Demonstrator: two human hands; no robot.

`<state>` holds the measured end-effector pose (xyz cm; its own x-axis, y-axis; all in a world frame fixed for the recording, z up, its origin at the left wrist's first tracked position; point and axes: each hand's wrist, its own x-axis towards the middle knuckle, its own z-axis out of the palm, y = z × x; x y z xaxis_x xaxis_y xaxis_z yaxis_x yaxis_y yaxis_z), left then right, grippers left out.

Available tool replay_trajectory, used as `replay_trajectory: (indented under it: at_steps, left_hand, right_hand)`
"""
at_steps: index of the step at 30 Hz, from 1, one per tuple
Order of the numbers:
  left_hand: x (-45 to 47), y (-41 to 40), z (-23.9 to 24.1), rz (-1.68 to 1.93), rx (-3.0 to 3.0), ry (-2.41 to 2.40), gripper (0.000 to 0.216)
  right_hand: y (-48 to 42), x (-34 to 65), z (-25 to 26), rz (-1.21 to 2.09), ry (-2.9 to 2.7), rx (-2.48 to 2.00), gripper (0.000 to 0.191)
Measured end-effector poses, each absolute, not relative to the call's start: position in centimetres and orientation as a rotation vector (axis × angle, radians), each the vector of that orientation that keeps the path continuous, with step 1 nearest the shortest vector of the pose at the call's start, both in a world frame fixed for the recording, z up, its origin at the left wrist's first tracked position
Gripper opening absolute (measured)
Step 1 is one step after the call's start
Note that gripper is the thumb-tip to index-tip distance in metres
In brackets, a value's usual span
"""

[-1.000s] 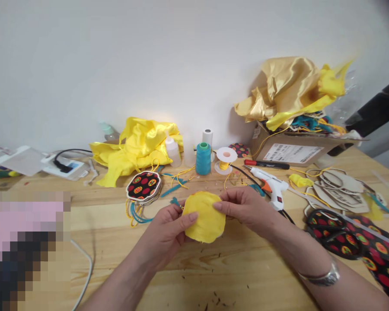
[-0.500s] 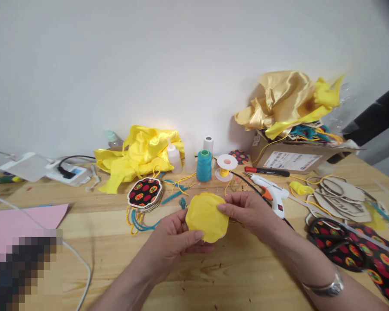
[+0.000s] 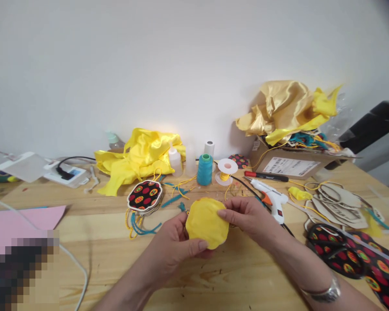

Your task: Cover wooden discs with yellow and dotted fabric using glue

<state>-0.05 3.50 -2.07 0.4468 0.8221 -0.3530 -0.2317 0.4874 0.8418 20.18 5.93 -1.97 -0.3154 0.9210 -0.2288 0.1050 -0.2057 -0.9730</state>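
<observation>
Between my two hands I hold a yellow fabric-covered disc (image 3: 208, 222) with a wavy edge, above the table. My left hand (image 3: 178, 242) grips its lower left, thumb on the front and fingers behind. My right hand (image 3: 246, 216) pinches the right edge, thumb on top. The fingers behind the disc are partly hidden. Left of it lies a stack of scalloped pieces faced with black patterned fabric (image 3: 145, 196), with yellow and teal cords. Beyond the disc stand a teal thread cone (image 3: 205, 169) and a white spool with yellow thread (image 3: 227, 169).
A white glue gun (image 3: 272, 198) lies right of my right hand. Black-handled scissors (image 3: 335, 250) rest on patterned fabric near wooden cutouts (image 3: 340, 205). A cardboard box (image 3: 288, 162) heaped with satin stands at the back right. Yellow satin (image 3: 139, 157) and a squeeze bottle (image 3: 175, 160) sit at the back.
The view has shifted slightly, so most things sit a little lower in the picture. Both hands keep hold of the yellow disc, with hardly any change of grip.
</observation>
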Motion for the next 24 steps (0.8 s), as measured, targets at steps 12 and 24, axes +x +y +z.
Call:
replay_trajectory:
  at_steps: [12,24]
  left_hand:
    - [-0.1,3.3,-2.3,0.805,0.803,0.811,0.044]
    - [0.2,3.5,-3.2,0.874,0.595,0.828,0.023]
  right_hand:
    - [5.7,20.2,-1.7,1.594,-1.362,-1.239,0.038]
    - [5.5,20.0,-0.7,1.237,-1.739,-1.196,0.036]
